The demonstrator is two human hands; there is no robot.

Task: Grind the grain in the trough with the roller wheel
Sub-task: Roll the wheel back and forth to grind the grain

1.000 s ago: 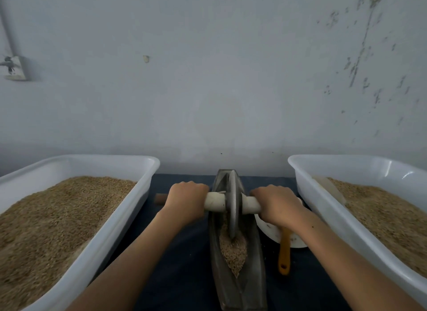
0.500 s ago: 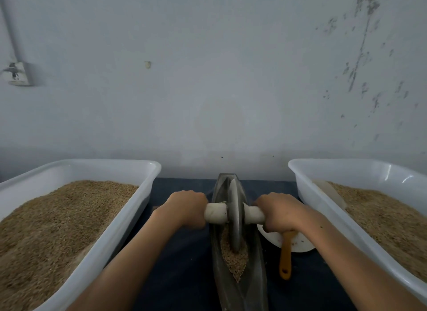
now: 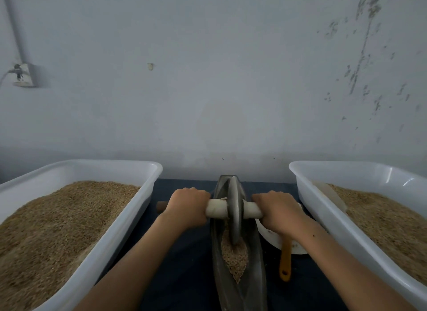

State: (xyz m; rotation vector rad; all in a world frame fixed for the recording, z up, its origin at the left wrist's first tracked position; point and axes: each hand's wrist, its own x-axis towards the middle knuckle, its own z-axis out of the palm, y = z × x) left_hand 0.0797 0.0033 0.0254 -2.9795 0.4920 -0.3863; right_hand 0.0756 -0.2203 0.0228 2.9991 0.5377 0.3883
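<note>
A narrow boat-shaped metal trough lies lengthwise in the middle of the dark table. Tan grain is heaped in its near half. The grey roller wheel stands upright in the trough, its lower edge in the grain. A pale axle handle runs through the wheel's hub. My left hand grips the left end of the handle. My right hand grips the right end. The fingers curl over the bar and hide its outer parts.
Two large white plastic tubs full of grain flank the trough, one on the left and one on the right. A white dish with a yellow-handled tool sits under my right wrist. A wall rises just behind the table.
Both hands have drawn the roller wheel back toward me along the trough, from near its far end into the grain heap. The view has tilted slightly.
</note>
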